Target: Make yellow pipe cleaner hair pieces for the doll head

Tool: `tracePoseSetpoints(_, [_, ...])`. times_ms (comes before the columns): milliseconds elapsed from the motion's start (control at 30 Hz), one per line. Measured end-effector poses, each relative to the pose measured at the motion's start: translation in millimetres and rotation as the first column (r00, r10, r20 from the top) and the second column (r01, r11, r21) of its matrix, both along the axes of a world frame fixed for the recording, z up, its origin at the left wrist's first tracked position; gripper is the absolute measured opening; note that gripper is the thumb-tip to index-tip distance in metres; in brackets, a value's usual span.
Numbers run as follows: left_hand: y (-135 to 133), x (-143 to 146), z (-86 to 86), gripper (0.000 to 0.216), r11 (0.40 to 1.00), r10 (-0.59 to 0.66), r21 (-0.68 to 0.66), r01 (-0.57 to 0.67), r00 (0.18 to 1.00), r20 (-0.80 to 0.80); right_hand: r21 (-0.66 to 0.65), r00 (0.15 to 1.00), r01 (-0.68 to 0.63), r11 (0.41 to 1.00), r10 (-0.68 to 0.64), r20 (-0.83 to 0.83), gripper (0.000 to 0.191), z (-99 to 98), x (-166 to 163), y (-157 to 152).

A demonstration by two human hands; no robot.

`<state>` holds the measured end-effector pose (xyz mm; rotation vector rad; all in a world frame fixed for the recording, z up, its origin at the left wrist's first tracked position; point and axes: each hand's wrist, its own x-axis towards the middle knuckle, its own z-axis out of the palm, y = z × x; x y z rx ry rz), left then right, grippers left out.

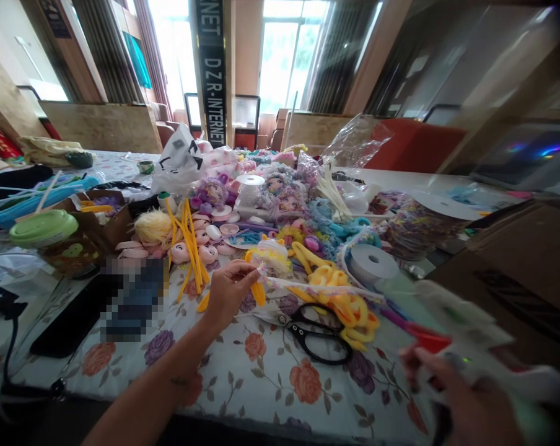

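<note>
- A narrow white ribbon trim with pastel specks (317, 287) is stretched over the table's middle, its end pinched between thumb and fingers of the left hand (231, 291).
- Below it, black-handled scissors (300, 330) are laid; room is offered by the white floral tablecloth (256, 389) down to the near edge.
- The right hand (466, 396) is blurred beside a red object (431, 339); whether that is gripped cannot be told.
- A brown cardboard box (507, 272) is cut off rightward.
</note>
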<state>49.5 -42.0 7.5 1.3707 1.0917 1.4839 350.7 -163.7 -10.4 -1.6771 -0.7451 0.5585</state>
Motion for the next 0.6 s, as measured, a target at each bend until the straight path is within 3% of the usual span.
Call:
tracePoseSetpoints(67, [0.5, -0.8, 1.0, 0.012, 1.000, 0.017, 0.010, -0.017, 1.000, -0.017, -0.016, 0.953, -0.241, 0.970, 0.234, -0.193, 0.032, -3.6, -51.4, -15.6])
tracePoseSetpoints(200, [2.3, -1.9, -0.2, 0.012, 1.000, 0.022, 0.019, -0.022, 0.999, -0.027, 0.031, 0.813, -0.507, 0.861, 0.490, -0.315, 0.040, -13.2, -122.1, -21.0])
tracePoseSetpoints(300, [2.3, -2.2, -1.0, 0.011, 0.999, 0.020, 0.028, -0.019, 0.999, -0.042, 0.031, 0.790, -0.563, 0.826, 0.549, -0.273, 0.041, -17.4, -139.6, -12.6])
tracePoseSetpoints(600, [-1.6, -1.1, 2.6, 0.009, 0.997, 0.030, 0.068, -0.023, 0.994, -0.105, 0.015, 0.799, -0.576, 0.817, 0.567, -0.198, 0.039, -18.8, -145.7, -2.7])
